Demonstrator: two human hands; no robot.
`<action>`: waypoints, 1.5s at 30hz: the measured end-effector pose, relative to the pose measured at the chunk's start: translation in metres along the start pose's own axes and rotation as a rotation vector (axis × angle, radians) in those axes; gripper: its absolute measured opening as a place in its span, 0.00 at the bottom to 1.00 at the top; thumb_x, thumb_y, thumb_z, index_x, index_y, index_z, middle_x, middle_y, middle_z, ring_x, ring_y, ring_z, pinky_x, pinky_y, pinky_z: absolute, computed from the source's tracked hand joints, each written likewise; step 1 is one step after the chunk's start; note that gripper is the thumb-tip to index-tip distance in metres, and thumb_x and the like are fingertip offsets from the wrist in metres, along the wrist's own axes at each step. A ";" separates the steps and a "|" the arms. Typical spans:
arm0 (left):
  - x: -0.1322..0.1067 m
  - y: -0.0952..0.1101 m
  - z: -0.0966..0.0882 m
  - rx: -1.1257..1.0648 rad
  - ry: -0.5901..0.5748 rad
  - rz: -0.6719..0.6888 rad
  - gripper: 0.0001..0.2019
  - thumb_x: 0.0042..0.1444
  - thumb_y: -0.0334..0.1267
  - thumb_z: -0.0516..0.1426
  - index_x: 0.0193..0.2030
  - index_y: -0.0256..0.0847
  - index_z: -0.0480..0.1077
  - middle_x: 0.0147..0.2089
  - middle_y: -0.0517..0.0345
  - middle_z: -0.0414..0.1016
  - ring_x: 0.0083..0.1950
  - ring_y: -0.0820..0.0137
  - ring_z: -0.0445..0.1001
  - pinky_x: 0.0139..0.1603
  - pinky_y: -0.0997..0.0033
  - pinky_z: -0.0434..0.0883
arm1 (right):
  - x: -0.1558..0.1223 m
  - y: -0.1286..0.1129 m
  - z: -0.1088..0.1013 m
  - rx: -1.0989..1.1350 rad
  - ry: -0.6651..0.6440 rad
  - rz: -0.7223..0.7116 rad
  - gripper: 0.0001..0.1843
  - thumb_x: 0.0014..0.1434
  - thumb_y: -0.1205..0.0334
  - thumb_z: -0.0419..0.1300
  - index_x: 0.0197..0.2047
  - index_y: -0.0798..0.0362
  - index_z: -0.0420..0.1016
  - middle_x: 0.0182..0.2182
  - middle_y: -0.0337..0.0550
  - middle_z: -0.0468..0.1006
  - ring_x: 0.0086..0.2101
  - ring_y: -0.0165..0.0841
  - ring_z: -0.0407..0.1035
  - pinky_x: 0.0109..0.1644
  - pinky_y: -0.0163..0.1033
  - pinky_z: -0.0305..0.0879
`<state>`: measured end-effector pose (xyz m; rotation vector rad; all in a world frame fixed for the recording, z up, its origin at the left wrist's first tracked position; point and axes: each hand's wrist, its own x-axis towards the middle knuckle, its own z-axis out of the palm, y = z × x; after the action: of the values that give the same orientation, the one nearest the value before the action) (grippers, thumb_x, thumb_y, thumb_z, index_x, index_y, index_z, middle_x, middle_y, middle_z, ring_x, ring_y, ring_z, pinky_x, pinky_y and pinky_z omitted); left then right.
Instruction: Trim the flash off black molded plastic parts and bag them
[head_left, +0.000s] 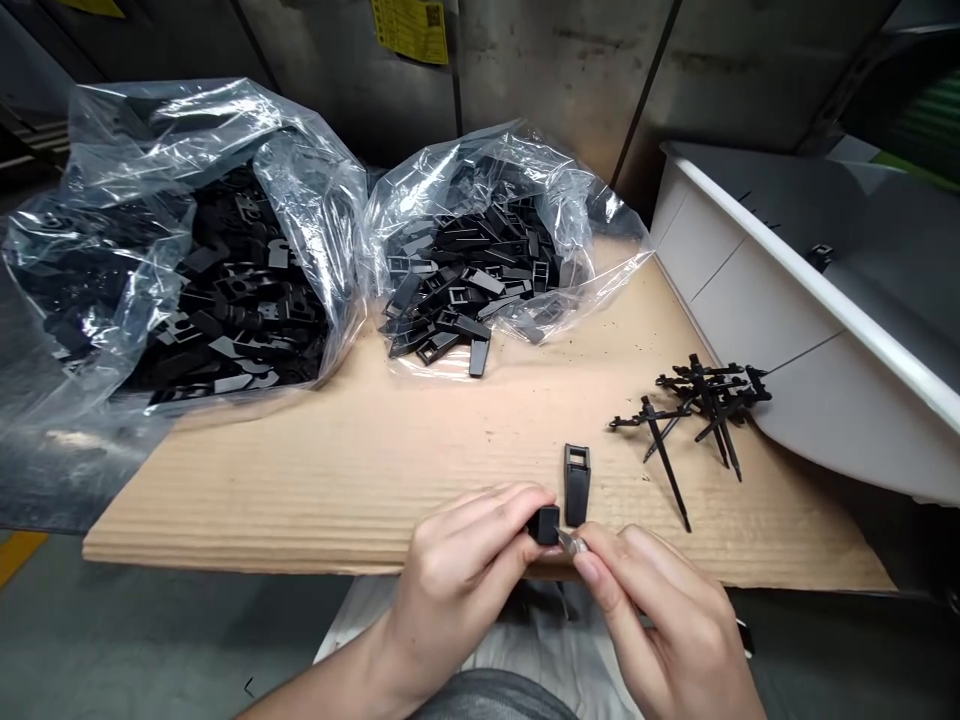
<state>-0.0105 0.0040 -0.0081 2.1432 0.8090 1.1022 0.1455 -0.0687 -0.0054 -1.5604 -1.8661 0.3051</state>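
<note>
My left hand pinches a small black plastic block between thumb and fingers at the near edge of the cardboard sheet. My right hand is closed in a pinch on a tiny shiny metal piece that touches the block. A longer black plastic clip lies flat on the cardboard just beyond both hands.
Two open clear bags of black plastic parts sit at the back: a big one on the left, a smaller one in the middle. A pile of black sprue sticks lies right, beside a white bin.
</note>
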 end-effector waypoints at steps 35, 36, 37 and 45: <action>0.002 0.000 -0.003 -0.037 -0.091 -0.040 0.12 0.53 0.26 0.55 0.44 0.39 0.69 0.38 0.58 0.77 0.39 0.72 0.75 0.41 0.80 0.68 | 0.016 -0.007 -0.006 0.385 -0.128 0.173 0.11 0.58 0.68 0.50 0.26 0.52 0.69 0.20 0.34 0.68 0.22 0.24 0.63 0.26 0.29 0.55; 0.002 0.000 -0.004 -0.039 -0.101 -0.047 0.12 0.53 0.26 0.55 0.44 0.40 0.69 0.39 0.57 0.76 0.39 0.71 0.74 0.42 0.79 0.68 | 0.015 -0.007 -0.007 0.425 -0.101 0.198 0.11 0.58 0.68 0.50 0.26 0.52 0.69 0.19 0.34 0.67 0.22 0.24 0.63 0.26 0.29 0.55; 0.003 0.000 -0.005 -0.038 -0.109 -0.060 0.11 0.53 0.27 0.56 0.44 0.40 0.69 0.39 0.57 0.76 0.40 0.70 0.74 0.42 0.78 0.68 | 0.014 -0.006 -0.008 0.454 -0.073 0.232 0.12 0.59 0.67 0.50 0.25 0.52 0.69 0.19 0.33 0.67 0.22 0.24 0.62 0.26 0.28 0.55; -0.003 0.002 -0.011 -0.271 -0.134 -0.291 0.09 0.57 0.37 0.53 0.45 0.43 0.65 0.39 0.56 0.73 0.40 0.67 0.72 0.41 0.73 0.68 | 0.012 -0.005 -0.007 0.523 -0.045 0.438 0.16 0.59 0.57 0.50 0.22 0.53 0.64 0.17 0.33 0.62 0.18 0.23 0.54 0.20 0.29 0.50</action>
<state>-0.0204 0.0026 -0.0028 1.7873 0.8266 0.8543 0.1452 -0.0606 0.0072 -1.5685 -1.3064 0.9473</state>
